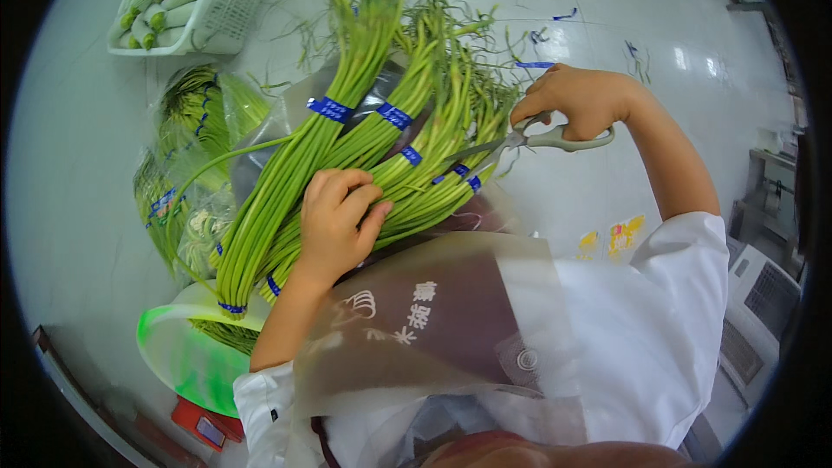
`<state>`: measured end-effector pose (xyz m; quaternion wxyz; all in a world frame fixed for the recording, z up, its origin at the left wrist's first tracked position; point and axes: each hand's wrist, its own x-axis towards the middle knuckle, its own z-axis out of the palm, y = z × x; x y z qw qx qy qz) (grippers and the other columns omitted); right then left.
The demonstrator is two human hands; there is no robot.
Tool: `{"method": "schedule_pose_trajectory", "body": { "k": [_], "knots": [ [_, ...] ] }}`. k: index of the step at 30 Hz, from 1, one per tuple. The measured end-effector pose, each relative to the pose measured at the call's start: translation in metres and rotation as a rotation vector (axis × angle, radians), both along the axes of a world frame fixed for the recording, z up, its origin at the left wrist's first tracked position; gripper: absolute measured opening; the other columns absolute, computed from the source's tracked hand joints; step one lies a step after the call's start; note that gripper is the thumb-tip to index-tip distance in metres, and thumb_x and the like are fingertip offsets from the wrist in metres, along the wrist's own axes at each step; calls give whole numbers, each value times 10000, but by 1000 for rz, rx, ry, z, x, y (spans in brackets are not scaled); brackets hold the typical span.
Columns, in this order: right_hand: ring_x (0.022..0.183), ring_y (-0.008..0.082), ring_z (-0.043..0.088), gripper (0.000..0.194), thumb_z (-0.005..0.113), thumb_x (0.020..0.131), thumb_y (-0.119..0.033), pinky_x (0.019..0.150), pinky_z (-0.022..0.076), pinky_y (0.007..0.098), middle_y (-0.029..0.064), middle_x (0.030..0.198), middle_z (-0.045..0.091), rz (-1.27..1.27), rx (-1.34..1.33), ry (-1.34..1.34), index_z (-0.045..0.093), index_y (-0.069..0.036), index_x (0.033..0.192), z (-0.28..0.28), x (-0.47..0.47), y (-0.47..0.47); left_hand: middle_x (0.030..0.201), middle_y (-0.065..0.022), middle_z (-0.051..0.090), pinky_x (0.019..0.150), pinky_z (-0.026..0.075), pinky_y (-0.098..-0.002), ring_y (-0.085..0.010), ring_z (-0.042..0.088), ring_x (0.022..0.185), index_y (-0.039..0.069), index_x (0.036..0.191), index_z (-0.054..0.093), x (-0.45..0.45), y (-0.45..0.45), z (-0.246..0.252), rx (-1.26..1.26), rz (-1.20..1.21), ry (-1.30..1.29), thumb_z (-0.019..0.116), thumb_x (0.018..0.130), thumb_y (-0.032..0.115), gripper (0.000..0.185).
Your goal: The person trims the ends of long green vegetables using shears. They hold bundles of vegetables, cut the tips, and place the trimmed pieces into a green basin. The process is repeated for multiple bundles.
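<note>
Several bundles of green garlic scapes, bound with blue printed tape, lie slantwise before me. Across their stalks, near the middle, rests my left hand, fingers bent against them. My right hand grips a pair of scissors with grey handles at the bundles' right side. The blades are parted, one reaching over the stalks beside a blue band and the other angled down towards the lower right band. Thin, curly tips spread out at the top of the bundles.
A white plastic basket of pale green gourds or squashes stands at upper left. Bagged green vegetables lie left of the bundles. A green and white basin sits lower left, near a red object. Blue tape scraps and stem trimmings litter the floor.
</note>
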<state>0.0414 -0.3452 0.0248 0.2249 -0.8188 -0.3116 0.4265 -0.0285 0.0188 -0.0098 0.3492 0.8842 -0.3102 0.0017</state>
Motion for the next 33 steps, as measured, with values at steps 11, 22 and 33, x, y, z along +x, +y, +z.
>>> {"method": "schedule_pose_trajectory", "body": {
  "k": [11, 22, 33],
  "knots": [
    [787, 234, 648, 409, 662, 681, -100, 714, 500, 342, 77, 858, 701, -14, -243, 10, 695, -153, 1086, 12, -15, -16, 878, -45, 520, 703, 379, -370, -243, 510, 817, 112, 944, 675, 7, -26, 9, 242, -218, -101, 665, 746, 88, 200],
    [733, 140, 583, 607, 675, 621, 22, 640, 476, 297, 19, 877, 689, -16, -97, 509, 662, -146, 1204, -35, -1, 11, 819, -79, 534, 663, 434, -384, -272, 542, 755, 70, 909, 655, 9, -32, -11, 18, -116, -54, 680, 745, 40, 169],
    [738, 185, 615, 482, 744, 659, -116, 671, 476, 315, 45, 842, 682, 55, -54, 313, 678, -158, 1134, -40, -25, 24, 869, -81, 565, 682, 453, -383, -278, 557, 769, 54, 924, 643, 7, -32, -16, -15, -82, -119, 688, 746, 42, 185]
  ]
}}
